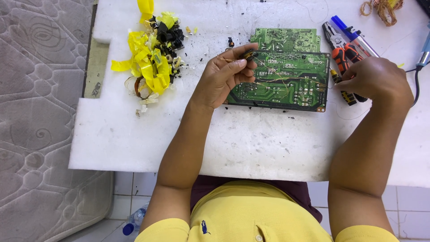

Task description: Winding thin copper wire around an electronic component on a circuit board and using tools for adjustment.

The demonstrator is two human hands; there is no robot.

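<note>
My left hand (pixel 224 76) pinches a small dark component wound with thin copper wire (pixel 247 55) above the left end of a green circuit board (pixel 291 83). A fine copper wire (pixel 286 80) stretches from it across the board toward my right hand (pixel 374 80), whose fingers are closed on the wire's other end at the board's right edge. A second, smaller green board (pixel 286 40) lies just behind the first. Both rest on a white foam slab (pixel 251 139).
A heap of yellow tape strips and black parts (pixel 154 58) lies at the left of the slab. Orange-handled pliers (pixel 342 51) and a blue pen (pixel 351 33) lie right of the boards. A coil of copper wire (pixel 385 9) sits far right. A mattress (pixel 36 112) borders the left.
</note>
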